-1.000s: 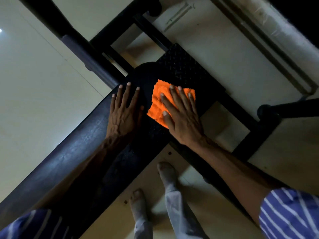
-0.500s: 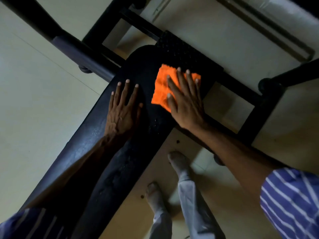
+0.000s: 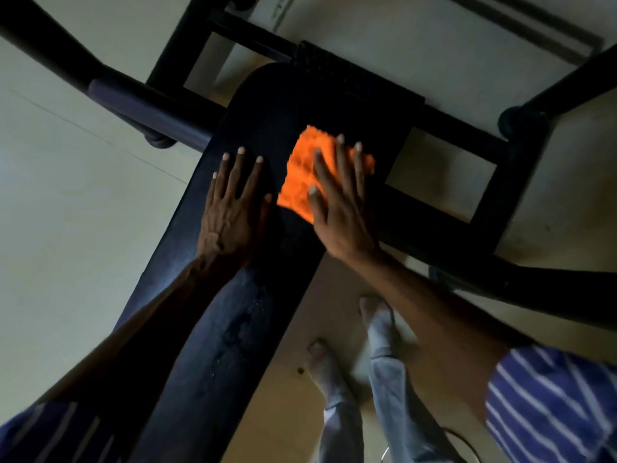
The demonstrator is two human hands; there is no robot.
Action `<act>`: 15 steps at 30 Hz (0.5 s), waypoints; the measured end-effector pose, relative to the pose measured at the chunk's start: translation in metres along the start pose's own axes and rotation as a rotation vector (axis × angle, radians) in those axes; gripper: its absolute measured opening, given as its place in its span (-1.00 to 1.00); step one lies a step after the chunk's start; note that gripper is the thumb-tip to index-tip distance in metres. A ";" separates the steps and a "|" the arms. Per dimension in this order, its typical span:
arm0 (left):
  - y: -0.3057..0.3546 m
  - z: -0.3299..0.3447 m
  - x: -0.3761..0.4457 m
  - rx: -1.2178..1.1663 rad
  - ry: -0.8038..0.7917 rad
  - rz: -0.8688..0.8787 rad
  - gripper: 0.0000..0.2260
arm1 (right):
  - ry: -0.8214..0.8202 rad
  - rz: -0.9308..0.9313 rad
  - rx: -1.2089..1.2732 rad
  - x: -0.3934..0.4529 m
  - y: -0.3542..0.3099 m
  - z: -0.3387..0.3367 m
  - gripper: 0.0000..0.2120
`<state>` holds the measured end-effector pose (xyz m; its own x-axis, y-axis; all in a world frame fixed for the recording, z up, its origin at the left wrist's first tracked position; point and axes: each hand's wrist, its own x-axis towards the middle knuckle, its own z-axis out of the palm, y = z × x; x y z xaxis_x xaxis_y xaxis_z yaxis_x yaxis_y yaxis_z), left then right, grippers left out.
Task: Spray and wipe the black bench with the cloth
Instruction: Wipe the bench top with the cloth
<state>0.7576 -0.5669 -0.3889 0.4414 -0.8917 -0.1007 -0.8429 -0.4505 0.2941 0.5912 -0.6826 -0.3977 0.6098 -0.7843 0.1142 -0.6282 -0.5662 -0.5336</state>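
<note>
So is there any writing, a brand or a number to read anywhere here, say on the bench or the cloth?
None can be read.
Black bench: plain dark padding with a few wet specks, no label in view.
Orange cloth: bare, no tag showing.
Striped sleeve: stripes only, no lettering.
Faint marks on the floor by the frame: too small and blurred to tell whether they are text.

You're sliding your right hand (image 3: 340,208) and the cloth (image 3: 310,172) toward 6 o'clock along the bench (image 3: 253,295), drawing level with your left hand (image 3: 233,212), away from the far end.
</note>
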 end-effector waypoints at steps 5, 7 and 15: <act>-0.003 0.004 -0.012 0.006 0.026 -0.009 -0.48 | 0.121 0.214 -0.012 0.029 -0.013 0.006 -0.50; -0.001 0.002 -0.017 -0.001 0.027 -0.022 -0.48 | 0.130 0.167 0.004 -0.005 -0.028 0.010 -0.50; -0.005 0.003 -0.042 -0.021 0.031 -0.067 -0.49 | -0.078 -0.125 -0.190 -0.007 0.001 -0.001 -0.46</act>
<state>0.7426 -0.5273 -0.3890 0.5059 -0.8577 -0.0916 -0.8047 -0.5075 0.3080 0.5855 -0.6784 -0.3979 0.7192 -0.6875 0.1005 -0.6207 -0.7008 -0.3516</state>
